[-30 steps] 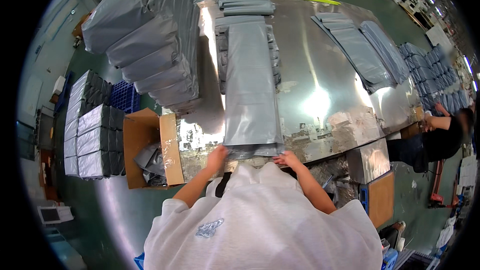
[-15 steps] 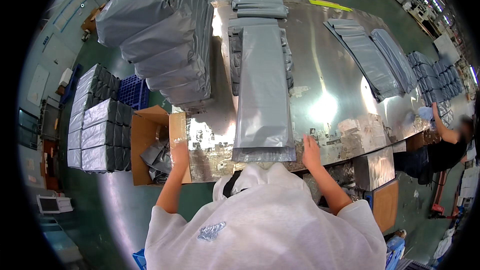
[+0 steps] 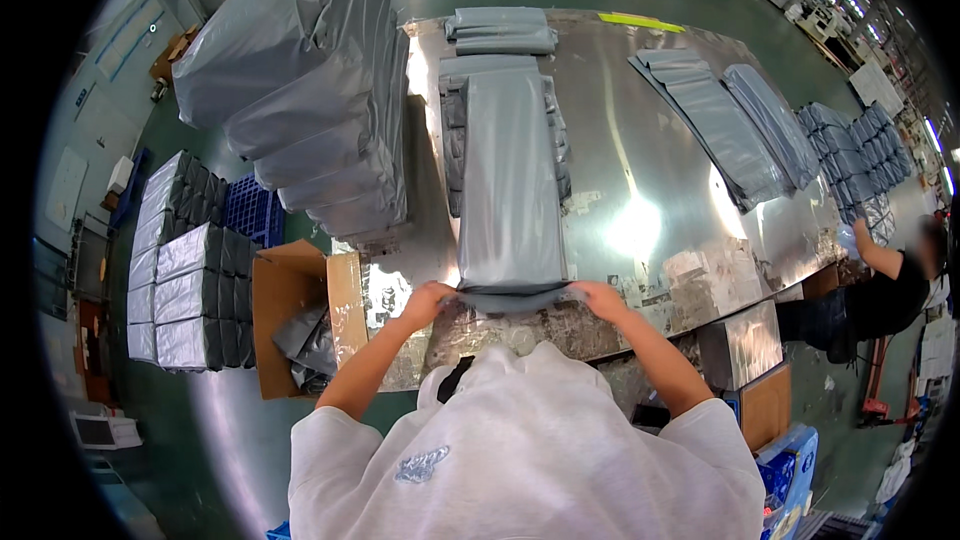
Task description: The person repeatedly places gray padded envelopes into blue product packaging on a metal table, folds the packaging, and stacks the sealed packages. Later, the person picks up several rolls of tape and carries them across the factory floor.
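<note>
In front of me a long grey plastic bag [image 3: 510, 180] lies lengthwise on the metal-topped table [image 3: 620, 140], over a stack of folded grey plastic [image 3: 452, 140] that shows at its sides. My left hand [image 3: 432, 301] is closed on the left corner of its near end, and my right hand [image 3: 596, 298] grips the right corner. Between the hands this near edge is lifted and folds up in a dark crease. Fine finger positions are too small to make out. Another folded grey bundle [image 3: 500, 30] lies beyond the far end.
A tall pile of grey plastic packs [image 3: 320, 130] stands at the left. Below it an open cardboard box [image 3: 290, 320] holds crumpled grey plastic. More folded grey bags [image 3: 715, 125] lie at the table's right. Wrapped bales [image 3: 185, 280] stand on the floor. A co-worker [image 3: 860, 290] is at the far right.
Both hands have moved inward from beside the bag and taken hold of its near corners. The near edge, flat before, is now raised and folded. The whole view has shifted slightly.
</note>
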Tool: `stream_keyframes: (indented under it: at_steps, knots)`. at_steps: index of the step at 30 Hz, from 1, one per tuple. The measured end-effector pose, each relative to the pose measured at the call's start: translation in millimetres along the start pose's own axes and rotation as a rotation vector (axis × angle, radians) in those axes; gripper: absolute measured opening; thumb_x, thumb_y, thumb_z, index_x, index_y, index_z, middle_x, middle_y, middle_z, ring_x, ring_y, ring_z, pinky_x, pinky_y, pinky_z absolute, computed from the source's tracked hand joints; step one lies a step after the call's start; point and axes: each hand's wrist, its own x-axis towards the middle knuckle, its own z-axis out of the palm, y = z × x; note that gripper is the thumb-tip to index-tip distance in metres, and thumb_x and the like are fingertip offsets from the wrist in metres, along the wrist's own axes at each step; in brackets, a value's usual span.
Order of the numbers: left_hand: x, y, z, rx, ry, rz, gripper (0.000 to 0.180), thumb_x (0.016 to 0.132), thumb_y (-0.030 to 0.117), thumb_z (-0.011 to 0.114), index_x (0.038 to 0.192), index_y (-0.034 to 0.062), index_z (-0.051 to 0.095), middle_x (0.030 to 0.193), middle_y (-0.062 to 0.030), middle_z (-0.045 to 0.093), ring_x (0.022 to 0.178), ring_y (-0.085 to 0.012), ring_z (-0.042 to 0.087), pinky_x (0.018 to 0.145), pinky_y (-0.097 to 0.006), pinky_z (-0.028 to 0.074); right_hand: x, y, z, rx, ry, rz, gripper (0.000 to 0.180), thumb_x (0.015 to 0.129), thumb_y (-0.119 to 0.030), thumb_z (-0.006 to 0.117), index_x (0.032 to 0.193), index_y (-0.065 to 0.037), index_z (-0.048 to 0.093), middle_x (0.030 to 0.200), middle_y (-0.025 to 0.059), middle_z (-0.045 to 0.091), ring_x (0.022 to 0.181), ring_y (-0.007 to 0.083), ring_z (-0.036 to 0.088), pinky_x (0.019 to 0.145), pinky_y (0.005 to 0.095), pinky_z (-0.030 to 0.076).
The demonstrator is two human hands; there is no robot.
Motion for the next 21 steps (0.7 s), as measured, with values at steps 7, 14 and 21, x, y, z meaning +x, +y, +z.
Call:
stream_keyframes:
  at_steps: [7,14,21]
  knots:
    - [56,-68,77,-0.106,0.535,-0.111,0.021,0.084,0.018,0.043,0.088,0.0025,0.056,0.081,-0.0146,0.052,0.081,-0.0291,0.049,0.073,-0.034,0.039,89,40,67,0.695,0.21,0.478,0.033,0.084,-0.028,0.048,0.083,0.003,0.059,0.068,0.0069,0.056,0.066,0.0143,0.048,0.063,0.0288,0.04]
    - [121,-37,88,-1.79,0.574,-0.599,0.04,0.081,0.042,0.045,0.106,0.0097,0.049,0.109,-0.0077,0.051,0.102,-0.0258,0.046,0.089,-0.039,0.036,127,49,81,1.198,0.395,0.636,0.049,0.082,-0.036,0.048,0.12,-0.005,0.04,0.116,0.0132,0.047,0.104,0.0245,0.044,0.085,0.0354,0.037]
    - [97,0,-27,-1.74,0.174,-0.572,0.049,0.076,0.026,0.056,0.119,0.0065,0.04,0.106,-0.008,0.05,0.099,-0.022,0.048,0.087,-0.035,0.039,129,-43,-26,1.474,-0.079,0.584,0.057,0.075,-0.036,0.057,0.117,-0.002,0.041,0.111,0.0121,0.049,0.102,0.0195,0.047,0.087,0.0324,0.038]
